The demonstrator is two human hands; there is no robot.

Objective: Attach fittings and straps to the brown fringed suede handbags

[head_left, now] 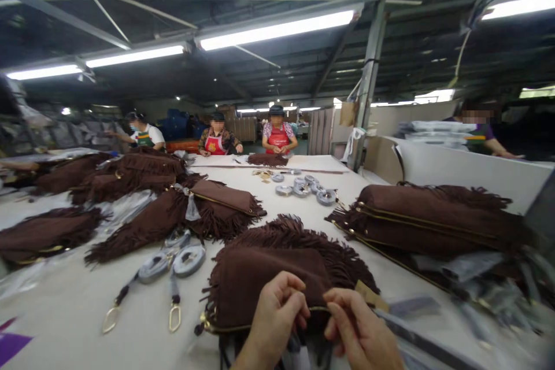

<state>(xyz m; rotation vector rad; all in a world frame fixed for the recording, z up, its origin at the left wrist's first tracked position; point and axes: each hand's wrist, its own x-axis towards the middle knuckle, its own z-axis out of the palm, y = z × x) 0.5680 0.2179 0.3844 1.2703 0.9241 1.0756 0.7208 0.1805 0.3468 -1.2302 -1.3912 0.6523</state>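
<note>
A dark brown fringed bag [269, 283] lies on the table right in front of me, its gold zip along the near edge. My left hand [277, 315] is over that edge, fingers curled in a pinch; what it pinches is too small to tell. Close to its right, my right hand [358, 326] has thumb and forefinger pressed together near the zip's right end. Whatever lies between those fingertips cannot be made out. Under my hands hang dark straps or cords, partly hidden. A tan card tag [372, 296] sits beside my right hand.
Wrapped coiled straps [188, 260] with gold clasps lie to the left, more coils [303, 186] farther back. Stacked brown bags [427, 217] stand at the right, and several others [130, 176] at the left. Co-workers [277, 136] are across the table. A metal post [370, 81] rises behind.
</note>
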